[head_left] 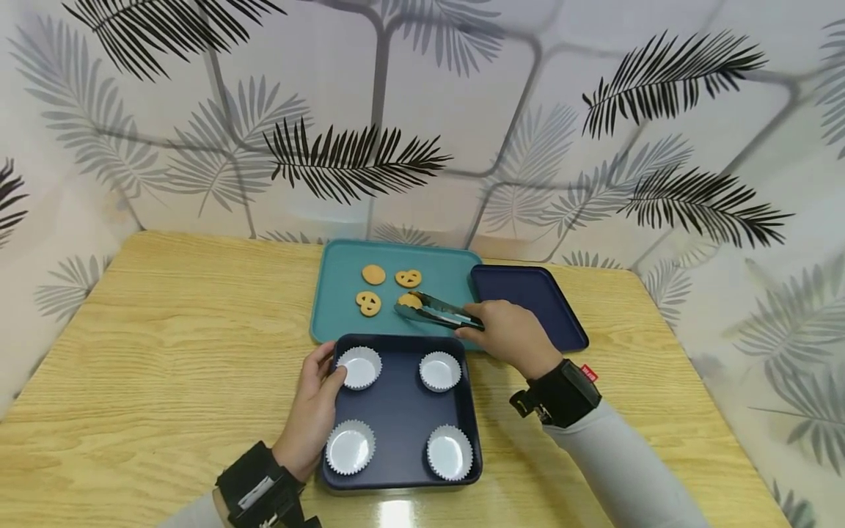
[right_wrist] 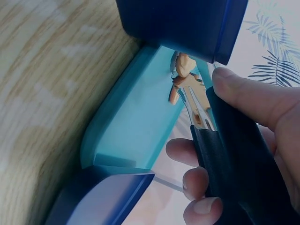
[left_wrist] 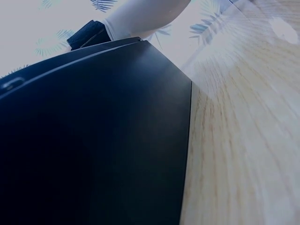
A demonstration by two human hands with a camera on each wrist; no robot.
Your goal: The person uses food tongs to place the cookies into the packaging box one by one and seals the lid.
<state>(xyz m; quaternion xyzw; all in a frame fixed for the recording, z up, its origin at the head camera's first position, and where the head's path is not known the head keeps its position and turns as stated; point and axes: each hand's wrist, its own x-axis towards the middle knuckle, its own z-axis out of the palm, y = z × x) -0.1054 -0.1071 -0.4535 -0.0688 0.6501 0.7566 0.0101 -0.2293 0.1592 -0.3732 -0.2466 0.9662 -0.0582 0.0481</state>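
Observation:
My right hand (head_left: 511,334) grips a pair of black-handled tongs (head_left: 439,318) over the teal tray (head_left: 343,257). The tips lie on either side of a round cookie (head_left: 410,301); I cannot tell whether they squeeze it. Near it on the tray are a plain round cookie (head_left: 373,275) and two pretzel-shaped cookies (head_left: 368,303). My left hand (head_left: 313,411) holds the left rim of a deep navy baking pan (head_left: 399,411), thumb over the edge. White paper baking cups (head_left: 440,371) sit in the pan's corners. In the right wrist view, fingers and thumb wrap the tong handles (right_wrist: 234,150).
A shallow navy tray (head_left: 528,301) lies to the right of the teal tray, close against it. Everything stands on a wooden table (head_left: 185,352), with a leaf-patterned curtain (head_left: 330,88) behind its back edge.

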